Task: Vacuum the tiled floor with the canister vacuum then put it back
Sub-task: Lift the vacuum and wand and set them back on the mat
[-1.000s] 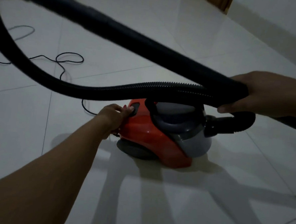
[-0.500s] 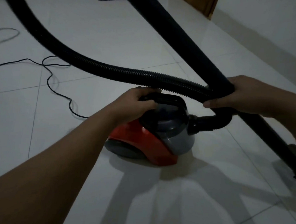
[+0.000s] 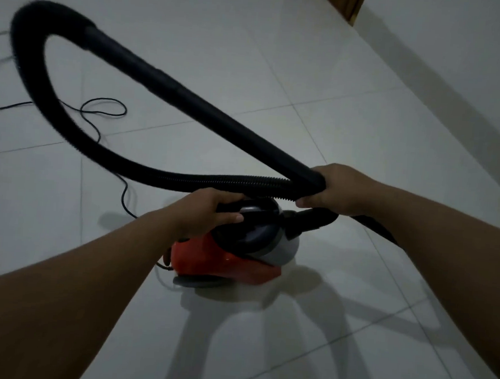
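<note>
While the left hand (image 3: 209, 213) curls its fingers (image 3: 231, 217) round the black carry handle (image 3: 227, 207) of the red vacuum (image 3: 224, 261), the right hand (image 3: 330, 188) grips the wand (image 3: 189, 100) and ribbed hose (image 3: 228, 182) together just above it. Below both hands, the vacuum sits over the tiled floor (image 3: 308, 75), tilted. Its cord (image 3: 101, 113) lies looped on the tiles at left.

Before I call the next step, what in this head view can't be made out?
- Floor nozzle: the wand passes behind the right arm beyond the right hand; its end is hidden.
- Plug: the power cord runs off the left edge.
- Canister rear and buttons: covered by the left hand on the handle.
- Hose loop: motion-blurred.
</note>
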